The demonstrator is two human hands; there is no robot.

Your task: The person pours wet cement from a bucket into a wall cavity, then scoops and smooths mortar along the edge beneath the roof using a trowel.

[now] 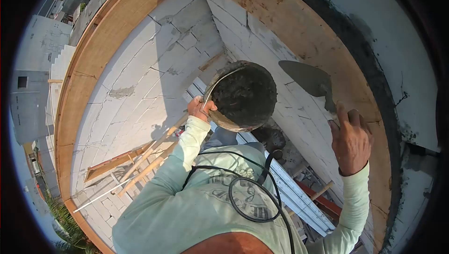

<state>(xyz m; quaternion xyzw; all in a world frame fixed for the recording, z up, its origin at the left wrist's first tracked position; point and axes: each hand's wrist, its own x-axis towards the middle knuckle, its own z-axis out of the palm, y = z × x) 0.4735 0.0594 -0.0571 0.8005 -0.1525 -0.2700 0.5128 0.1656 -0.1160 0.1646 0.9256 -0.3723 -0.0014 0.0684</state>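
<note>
My left hand (202, 108) is closed on the rim and wire handle of a bucket (215, 119), which hangs in front of my body. Dark wet mortar (244, 96) fills much of its inside. To the right, my right hand (351, 138) grips a trowel (306, 77) by its handle, fingers wrapped round it. The trowel's broad grey blade points up and left, apart from the bucket, in front of the block wall. Most of the trowel's handle is hidden by my fingers.
Wooden boards (322, 25) run along the tops of the block walls (135, 67). Dark mortar (374, 62) lines the outer side of the right board. Below me are metal sheets (299, 191) and timber poles (154, 149). A black cable (255, 179) loops across my shirt.
</note>
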